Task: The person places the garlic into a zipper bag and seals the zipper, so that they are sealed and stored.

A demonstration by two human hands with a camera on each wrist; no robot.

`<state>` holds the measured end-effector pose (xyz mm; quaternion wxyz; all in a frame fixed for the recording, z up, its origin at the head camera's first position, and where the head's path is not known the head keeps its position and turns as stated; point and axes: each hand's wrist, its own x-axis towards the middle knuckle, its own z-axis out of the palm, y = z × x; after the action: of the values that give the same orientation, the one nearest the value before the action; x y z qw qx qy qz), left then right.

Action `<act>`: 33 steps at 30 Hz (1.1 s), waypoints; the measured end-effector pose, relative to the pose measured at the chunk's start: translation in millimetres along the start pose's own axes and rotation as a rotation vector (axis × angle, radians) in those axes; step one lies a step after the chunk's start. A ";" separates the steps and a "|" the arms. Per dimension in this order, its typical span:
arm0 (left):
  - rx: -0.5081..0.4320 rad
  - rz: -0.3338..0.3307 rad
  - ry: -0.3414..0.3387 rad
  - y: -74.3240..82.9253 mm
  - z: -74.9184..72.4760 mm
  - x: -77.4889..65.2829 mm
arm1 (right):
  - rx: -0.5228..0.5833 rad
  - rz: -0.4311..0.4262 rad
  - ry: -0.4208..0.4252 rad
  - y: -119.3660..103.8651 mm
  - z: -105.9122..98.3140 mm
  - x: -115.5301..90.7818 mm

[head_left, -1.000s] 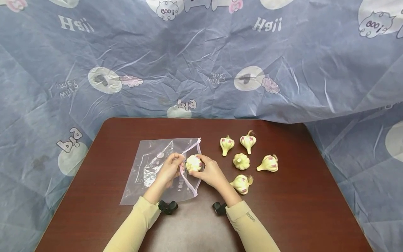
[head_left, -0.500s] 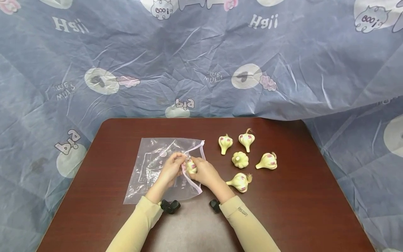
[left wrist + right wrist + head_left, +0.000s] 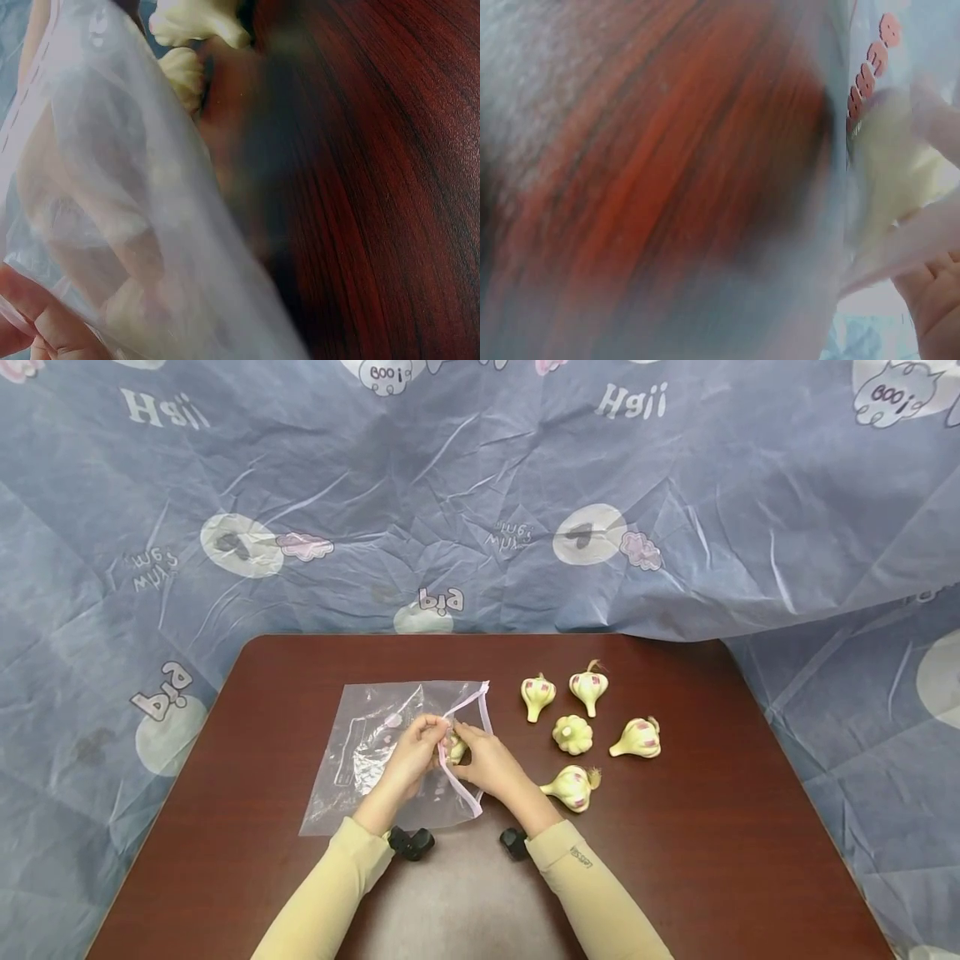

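A clear zip bag (image 3: 367,710) with a pink zip edge lies on the table, its mouth towards the right. My left hand (image 3: 408,756) pinches the upper layer at the mouth; in the left wrist view its fingers (image 3: 56,322) grip the film. My right hand (image 3: 491,764) holds a garlic bulb (image 3: 456,748) inside the mouth, partly hidden behind the zip edge and fingers. Through the plastic in the right wrist view, the pale bulb (image 3: 892,169) shows beside the fingers. Nearest the right wrist lies another garlic bulb (image 3: 573,788).
Several more garlic bulbs lie right of the bag, among them an upper one (image 3: 537,695), a middle one (image 3: 573,735) and a far right one (image 3: 637,738). Behind the brown table (image 3: 720,860) hangs a blue printed cloth (image 3: 480,485).
My right hand has moved left, taking the garlic bulb from the bag's opening to further under the zip edge. The left hand keeps its pinch, and the bag has shifted slightly right in view.
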<state>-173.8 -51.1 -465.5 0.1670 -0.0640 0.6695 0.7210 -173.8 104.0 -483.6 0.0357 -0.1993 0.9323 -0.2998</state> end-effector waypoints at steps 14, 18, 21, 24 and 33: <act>-0.011 -0.007 0.014 1.7 3.4 4.5 | 0.061 0.018 0.173 3.0 -49.5 -30.6; -0.036 -0.015 0.025 0.8 4.8 5.0 | 0.076 -0.009 0.242 8.4 -64.5 -43.5; -0.049 -0.019 0.033 0.3 5.0 5.7 | 0.077 0.002 0.304 13.7 -75.8 -54.1; -0.048 -0.020 0.036 0.5 5.1 5.6 | 0.068 0.036 0.360 20.7 -86.5 -65.6; -0.047 -0.024 0.033 0.0 6.6 7.0 | 0.114 0.137 0.450 50.9 -104.6 -100.5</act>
<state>-179.5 -43.5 -467.1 0.1630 -0.0879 0.6542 0.7333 -118.9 238.2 -432.6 -0.1415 -0.0614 0.9097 -0.3856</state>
